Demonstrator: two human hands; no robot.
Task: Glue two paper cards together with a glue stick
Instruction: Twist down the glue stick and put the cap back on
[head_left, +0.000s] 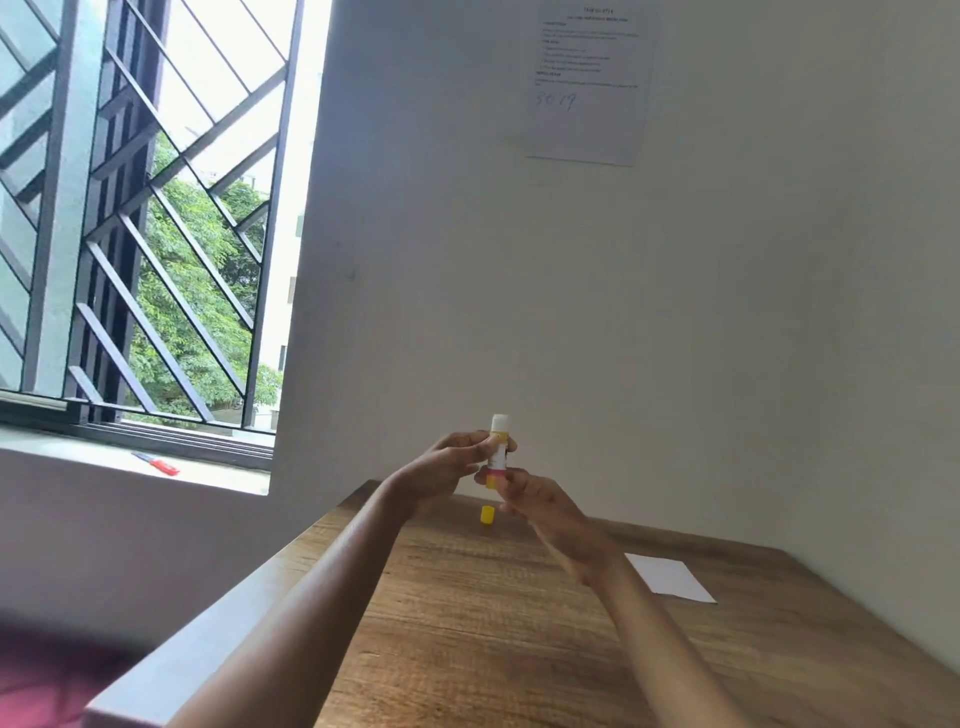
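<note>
An uncapped glue stick (497, 447) stands upright in the air above the far end of the wooden table (467, 623), its white glue tip showing at the top. My left hand (447, 470) pinches the upper part of its body. My right hand (540, 501) grips its yellow base from below. The yellow cap (487, 514) lies on the table just under the hands. A white paper card (670, 577) lies flat on the table to the right of my right forearm; whether it is one card or two stacked I cannot tell.
A white wall rises right behind the table, with a printed sheet (587, 78) stuck high on it. To the left is a barred window (145, 218); a red-handled tool (158, 463) lies on its sill.
</note>
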